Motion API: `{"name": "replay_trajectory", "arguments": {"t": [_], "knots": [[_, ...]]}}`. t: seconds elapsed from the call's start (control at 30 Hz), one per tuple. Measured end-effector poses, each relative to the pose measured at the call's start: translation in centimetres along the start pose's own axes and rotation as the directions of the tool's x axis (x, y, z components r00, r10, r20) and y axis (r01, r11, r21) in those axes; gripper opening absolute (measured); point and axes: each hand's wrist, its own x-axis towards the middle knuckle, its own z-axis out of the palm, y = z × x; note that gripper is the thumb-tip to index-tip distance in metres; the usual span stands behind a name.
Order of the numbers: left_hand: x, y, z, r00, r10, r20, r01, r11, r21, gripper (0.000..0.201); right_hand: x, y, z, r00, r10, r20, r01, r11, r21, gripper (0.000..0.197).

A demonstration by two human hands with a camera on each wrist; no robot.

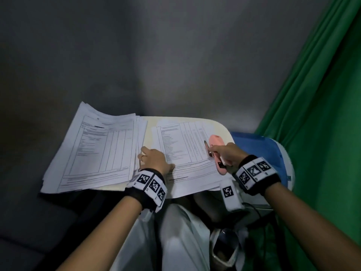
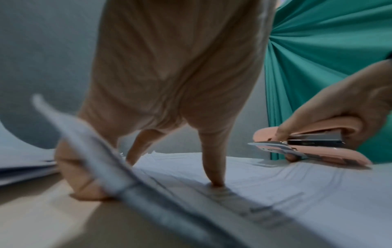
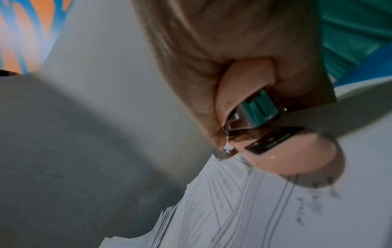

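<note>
Head view: the right hand [image 1: 227,154] grips the pink stapler [image 1: 214,142], fingers curled round it, its mouth at the right edge of the printed sheets [image 1: 181,145] on the tabletop [image 1: 150,126]. The left hand [image 1: 154,160] grasps nothing; a straight fingertip [image 2: 214,176] presses the sheets' left side. A paper stack [image 1: 97,149] lies alongside.

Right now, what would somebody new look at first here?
Probably the pink stapler, gripped by the right hand at the right edge of the printed sheets on the small table. Next, the left hand pressing a finger on those sheets, beside a thick paper stack on the left. A bright green curtain hangs at the right.
</note>
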Motion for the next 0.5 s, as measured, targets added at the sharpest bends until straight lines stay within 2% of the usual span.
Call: {"name": "replay_trajectory", "arguments": {"t": [0.13,0.27,0.33,0.4,0.5], "knots": [[0.3,-0.3,-0.1,1.000,0.007,0.014,-0.006,0.999,-0.037,0.072,-0.8,0.7,0.0,0.993,-0.026,-0.115,0.035,0.996,0.078,0.026],[-0.2,-0.6,-0.2,0.999,0.039,0.027,-0.039,0.999,0.001,0.047,-1.4,1.1,0.1,0.987,0.022,-0.159,0.010,0.981,0.192,0.024],[-0.3,-0.8,-0.2,0.997,0.079,0.021,-0.077,0.995,-0.067,0.038,-1.6,1.3,0.2,0.985,0.041,-0.165,0.001,0.969,0.246,0.024],[-0.3,-1.3,-0.2,0.993,0.117,-0.025,-0.120,0.982,-0.143,0.032,-1.6,1.6,0.2,0.981,0.046,-0.187,0.001,0.971,0.241,0.023],[0.0,-2.4,-0.6,0.989,0.099,-0.108,-0.121,0.968,-0.220,0.024,-1.3,2.4,-0.7,0.966,0.034,-0.255,0.017,0.981,0.195,0.037]]}}
